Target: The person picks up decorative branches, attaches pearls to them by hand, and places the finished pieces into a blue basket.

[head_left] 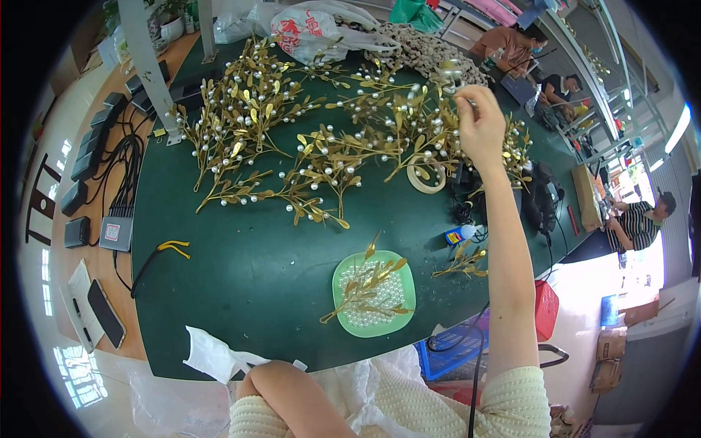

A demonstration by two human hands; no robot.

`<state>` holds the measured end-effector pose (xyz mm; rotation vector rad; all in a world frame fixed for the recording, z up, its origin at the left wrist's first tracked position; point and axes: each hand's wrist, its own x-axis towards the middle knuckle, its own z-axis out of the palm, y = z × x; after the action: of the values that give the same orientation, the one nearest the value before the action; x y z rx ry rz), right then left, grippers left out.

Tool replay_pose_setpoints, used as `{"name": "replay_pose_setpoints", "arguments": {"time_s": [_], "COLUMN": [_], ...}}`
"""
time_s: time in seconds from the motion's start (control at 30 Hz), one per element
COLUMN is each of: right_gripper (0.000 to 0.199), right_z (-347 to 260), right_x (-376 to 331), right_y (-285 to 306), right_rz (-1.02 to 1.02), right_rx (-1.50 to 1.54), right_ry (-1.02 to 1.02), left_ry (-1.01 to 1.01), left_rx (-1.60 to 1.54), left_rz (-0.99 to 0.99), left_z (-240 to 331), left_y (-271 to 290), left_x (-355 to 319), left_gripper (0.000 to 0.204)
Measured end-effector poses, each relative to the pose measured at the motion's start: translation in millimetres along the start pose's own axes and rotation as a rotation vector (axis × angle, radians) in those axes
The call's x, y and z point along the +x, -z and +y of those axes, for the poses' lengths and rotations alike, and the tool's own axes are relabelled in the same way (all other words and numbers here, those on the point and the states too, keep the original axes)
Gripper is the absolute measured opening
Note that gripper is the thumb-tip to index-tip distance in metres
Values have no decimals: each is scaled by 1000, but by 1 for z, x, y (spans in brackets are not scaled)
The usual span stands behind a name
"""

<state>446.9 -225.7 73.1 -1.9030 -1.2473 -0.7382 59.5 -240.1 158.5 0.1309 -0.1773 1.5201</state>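
Note:
My right hand (482, 125) reaches far out over the table, its fingers curled in a pinch beside a pile of gold leaf sprigs (412, 120) with white pearls. A blurred gold and white shape (450, 69) shows just beyond its fingertips; whether the fingers hold it is unclear. My left arm (292, 398) bends at the lower edge, and its hand is out of the picture. Near me stands a light green bowl (410, 296) full of loose white pearls (391, 292). Across the pearls lies a gold leaf sprig (365, 288).
More pearl sprigs (248, 109) heap at the back left. A tape roll (426, 175), a small blue bottle (460, 234) and a loose sprig (461, 261) lie to the right. Power adapters (87, 153) line the left side ledge. Other people (635, 226) are at the far right.

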Motion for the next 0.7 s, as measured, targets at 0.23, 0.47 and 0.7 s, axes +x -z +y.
{"name": "replay_pose_setpoints", "arguments": {"time_s": [0.23, 0.47, 0.7], "right_gripper": [13, 15, 5], "right_z": [19, 2, -32], "right_x": [10, -8, -57], "right_y": [12, 55, 117], "right_rz": [286, 169, 93], "right_rx": [56, 244, 179], "right_ry": [-383, -359, -354], "left_ry": [-307, 111, 144], "left_rx": [-388, 26, 68], "left_rz": [-216, 169, -256], "left_z": [-10, 9, -3], "left_y": [19, -6, 20], "left_x": [20, -3, 4], "left_gripper": [24, 22, 18]}}
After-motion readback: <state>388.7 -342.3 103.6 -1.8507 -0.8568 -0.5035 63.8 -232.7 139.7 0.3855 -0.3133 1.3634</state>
